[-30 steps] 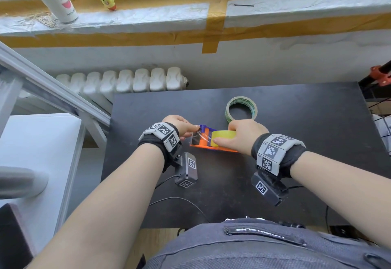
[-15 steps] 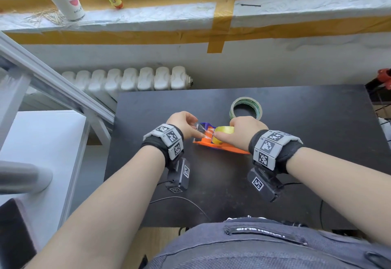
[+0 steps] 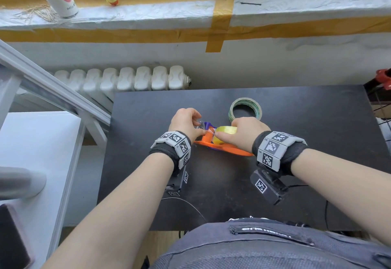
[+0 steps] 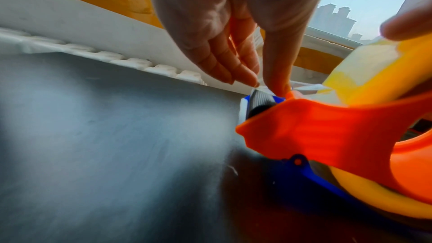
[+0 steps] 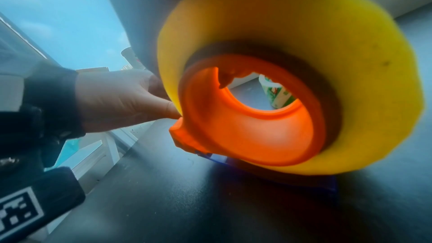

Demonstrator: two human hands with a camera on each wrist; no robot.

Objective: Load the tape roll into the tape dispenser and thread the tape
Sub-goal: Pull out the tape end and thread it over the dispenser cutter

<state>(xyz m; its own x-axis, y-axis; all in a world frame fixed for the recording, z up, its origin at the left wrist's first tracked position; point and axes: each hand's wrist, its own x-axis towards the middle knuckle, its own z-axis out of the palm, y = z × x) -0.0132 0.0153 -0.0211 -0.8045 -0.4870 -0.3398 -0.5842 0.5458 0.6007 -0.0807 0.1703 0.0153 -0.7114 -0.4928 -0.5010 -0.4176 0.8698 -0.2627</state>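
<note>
Head view: two tape rolls (one loaded)

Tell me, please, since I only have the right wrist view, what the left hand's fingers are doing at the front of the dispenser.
Observer: The left hand pinches the clear tape end just above the ribbed black roller.
Operator: Thank you. How is the right hand placed?
Observer: The right hand holds the yellow tape roll from above, thumb on its near face, with the roll seated in the orange dispenser.
</note>
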